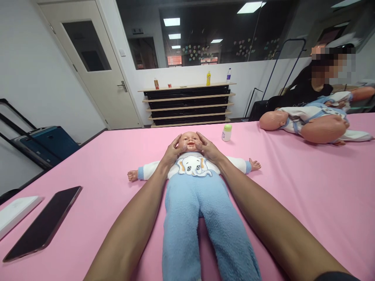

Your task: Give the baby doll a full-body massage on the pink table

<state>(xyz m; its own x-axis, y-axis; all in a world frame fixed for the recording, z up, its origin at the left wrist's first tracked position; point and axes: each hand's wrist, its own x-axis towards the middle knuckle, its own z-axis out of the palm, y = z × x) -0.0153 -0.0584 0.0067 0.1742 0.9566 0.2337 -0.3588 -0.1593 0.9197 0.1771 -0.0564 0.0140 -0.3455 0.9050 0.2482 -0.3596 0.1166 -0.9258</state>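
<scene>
A baby doll (191, 170) lies on its back on the pink-covered table (117, 156), arms spread to the sides. It wears a white top with an elephant face and fluffy blue trousers. My left hand (172, 151) cups one side of its head, with the thumb on the cheek. On the other side my right hand (209, 149) does the same, fingers curved along the head. Both thumbs press near the doll's mouth, where a whitish smear shows. Beyond my right hand stands a small white jar with a green lid (226, 132).
At the left edge lie a dark phone or tablet (43, 224) and a white box (17, 212). Another person (310, 88) sits at the far right beside more dolls (324, 128). Against the back wall is a shelf (187, 96) with bottles on top. A suitcase (43, 144) stands left.
</scene>
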